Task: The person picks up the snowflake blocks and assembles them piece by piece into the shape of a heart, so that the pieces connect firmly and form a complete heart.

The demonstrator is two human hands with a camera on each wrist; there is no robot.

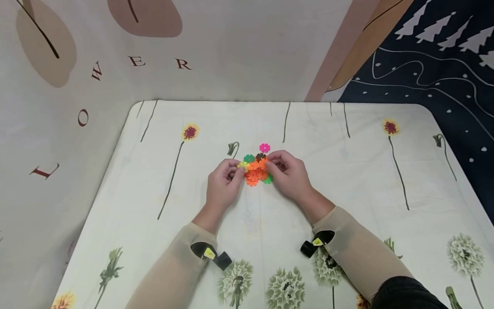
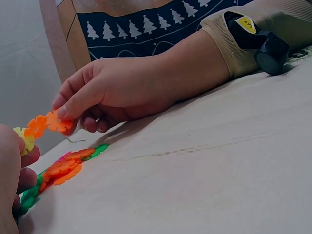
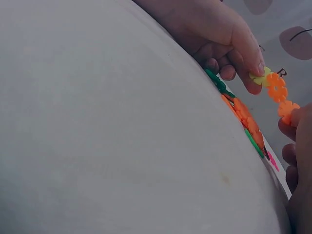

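Part of the yellow disc [image 1: 243, 165] is being hidden by the left hand [image 1: 223, 182], between whose thumb and finger it is being pinched; an orange disc [image 2: 58, 124], partly covered, is being pinched by the right hand [image 1: 289, 174]; a second orange disc [image 2: 36, 127] is being held up between them, above the pile [image 1: 252, 176], whose lower pieces are being covered by upper ones

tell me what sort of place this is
Probably an indoor tabletop play or craft spot: a table with a flower-print cover stands against a pale backdrop with letters and a dark tree-print hanging, and small, bright notched discs lie piled on it.
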